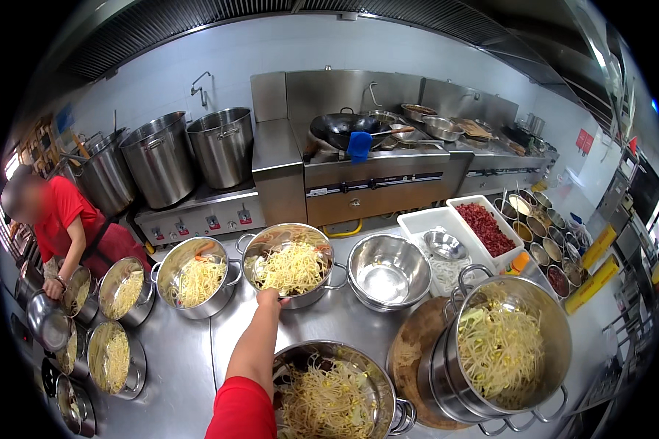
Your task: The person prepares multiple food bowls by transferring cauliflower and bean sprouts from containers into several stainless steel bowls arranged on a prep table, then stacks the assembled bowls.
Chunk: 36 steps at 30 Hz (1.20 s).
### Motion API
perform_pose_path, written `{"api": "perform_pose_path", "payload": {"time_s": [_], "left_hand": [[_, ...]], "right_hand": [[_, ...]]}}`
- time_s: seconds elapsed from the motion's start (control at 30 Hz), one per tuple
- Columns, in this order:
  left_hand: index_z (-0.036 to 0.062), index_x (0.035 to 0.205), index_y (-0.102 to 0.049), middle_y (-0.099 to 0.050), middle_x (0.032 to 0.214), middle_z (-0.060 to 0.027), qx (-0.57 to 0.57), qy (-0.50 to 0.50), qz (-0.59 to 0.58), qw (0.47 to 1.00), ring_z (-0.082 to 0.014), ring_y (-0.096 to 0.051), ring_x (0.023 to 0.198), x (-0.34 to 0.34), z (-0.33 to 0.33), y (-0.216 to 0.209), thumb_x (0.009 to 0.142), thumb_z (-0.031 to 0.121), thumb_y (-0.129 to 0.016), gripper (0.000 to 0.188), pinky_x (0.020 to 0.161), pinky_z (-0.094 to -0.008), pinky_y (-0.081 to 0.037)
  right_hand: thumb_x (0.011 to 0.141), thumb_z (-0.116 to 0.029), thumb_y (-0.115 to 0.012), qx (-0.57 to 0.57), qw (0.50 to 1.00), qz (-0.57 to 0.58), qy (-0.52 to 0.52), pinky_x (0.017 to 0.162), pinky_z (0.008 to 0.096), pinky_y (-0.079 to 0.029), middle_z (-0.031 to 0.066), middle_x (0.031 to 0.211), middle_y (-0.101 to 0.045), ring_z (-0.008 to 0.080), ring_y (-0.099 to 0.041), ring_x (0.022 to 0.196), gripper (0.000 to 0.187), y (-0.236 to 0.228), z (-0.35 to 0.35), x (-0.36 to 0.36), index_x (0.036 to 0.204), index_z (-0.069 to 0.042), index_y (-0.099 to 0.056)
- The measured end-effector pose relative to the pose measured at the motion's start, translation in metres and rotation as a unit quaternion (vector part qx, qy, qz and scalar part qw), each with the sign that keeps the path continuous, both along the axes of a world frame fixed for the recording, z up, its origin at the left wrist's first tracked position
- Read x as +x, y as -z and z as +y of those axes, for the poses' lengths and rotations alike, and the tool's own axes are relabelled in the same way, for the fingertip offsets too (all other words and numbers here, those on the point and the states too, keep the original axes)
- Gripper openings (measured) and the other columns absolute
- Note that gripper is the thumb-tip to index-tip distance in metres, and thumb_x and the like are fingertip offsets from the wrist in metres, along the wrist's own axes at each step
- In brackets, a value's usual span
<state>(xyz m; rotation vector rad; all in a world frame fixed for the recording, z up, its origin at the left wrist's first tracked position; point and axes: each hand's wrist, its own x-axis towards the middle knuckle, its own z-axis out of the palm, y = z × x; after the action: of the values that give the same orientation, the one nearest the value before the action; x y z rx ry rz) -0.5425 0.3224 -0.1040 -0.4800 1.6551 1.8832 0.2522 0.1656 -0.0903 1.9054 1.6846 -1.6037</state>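
My left hand (269, 295) reaches in from below, its red sleeve at the lower edge. It is closed on the near rim of a two-handled steel pot (311, 295), with fingers partly hidden. Pale yellow noodle-like strands (291, 268) lie inside, over some orange and green bits. Under my forearm, a wide pot (390, 388) holds bean sprouts (333, 404). Just left of the gripped pot stands another pot (206, 310) of yellow strands. To its right is an empty nested steel bowl (389, 282). My right hand is out of view.
Stacked pots (447, 384) with bean sprouts stand on a round wooden board (410, 344). Behind are white tubs, one with chopped red pieces (485, 229). A co-worker (80, 212) in red leans over several pots at left. A stove with a wok (344, 130) lines the back.
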Motion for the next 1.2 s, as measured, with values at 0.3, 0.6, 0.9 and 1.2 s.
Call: {"api": "perform_pose_path", "payload": {"time_s": [0.3,0.6,0.9,1.2], "left_hand": [[-0.01,0.089,-0.05,-0.055,0.086,-0.0268,-0.042,0.08,-0.062,0.994,-0.0396,-0.06,0.058,-0.016,-0.056,-0.013,0.071,-0.009,-0.041,0.02,0.039,-0.0399,-0.051],[-0.0077,0.094,-0.053,-0.055,0.088,-0.02,0.067,0.159,0.0,0.985,-0.0325,-0.057,0.06,-0.005,-0.091,-0.04,0.067,-0.006,-0.054,0.026,0.048,-0.0353,-0.053],[0.0001,0.096,-0.05,-0.054,0.067,-0.0061,0.071,0.251,0.122,0.958,-0.0146,-0.05,0.042,0.084,-0.154,-0.217,0.069,-0.005,-0.044,0.028,0.032,-0.0243,-0.044],[0.0,0.09,-0.052,-0.051,0.064,-0.0028,0.067,0.311,0.198,0.927,-0.0108,-0.047,0.044,0.251,-0.126,-0.36,0.073,-0.001,-0.051,0.017,0.034,-0.0219,-0.043]], "right_hand": [[0.088,-0.014,-0.046,0.144,0.93,0.089,-0.326,0.071,0.0405,-0.047,0.0185,0.081,-0.059,0.0362,-0.057,0.08,0.016,-0.117,0.005,-0.116,0.084,-0.003,-0.058],[0.084,-0.037,-0.062,0.15,0.893,0.391,-0.165,0.091,0.0326,-0.042,0.0141,0.115,-0.055,0.0207,-0.053,0.108,0.068,-0.192,0.122,-0.384,0.133,0.002,-0.034],[0.073,-0.049,-0.068,0.137,0.897,0.417,-0.045,0.062,0.0306,-0.048,0.0171,0.107,-0.054,0.0175,-0.056,0.083,0.079,-0.254,0.152,-0.439,0.121,0.008,-0.04],[0.078,-0.025,-0.062,0.198,0.917,0.327,-0.115,0.047,0.0252,-0.045,0.0084,0.082,-0.059,0.0114,-0.053,0.059,0.04,-0.395,0.173,-0.273,0.099,0.007,-0.056]]}}
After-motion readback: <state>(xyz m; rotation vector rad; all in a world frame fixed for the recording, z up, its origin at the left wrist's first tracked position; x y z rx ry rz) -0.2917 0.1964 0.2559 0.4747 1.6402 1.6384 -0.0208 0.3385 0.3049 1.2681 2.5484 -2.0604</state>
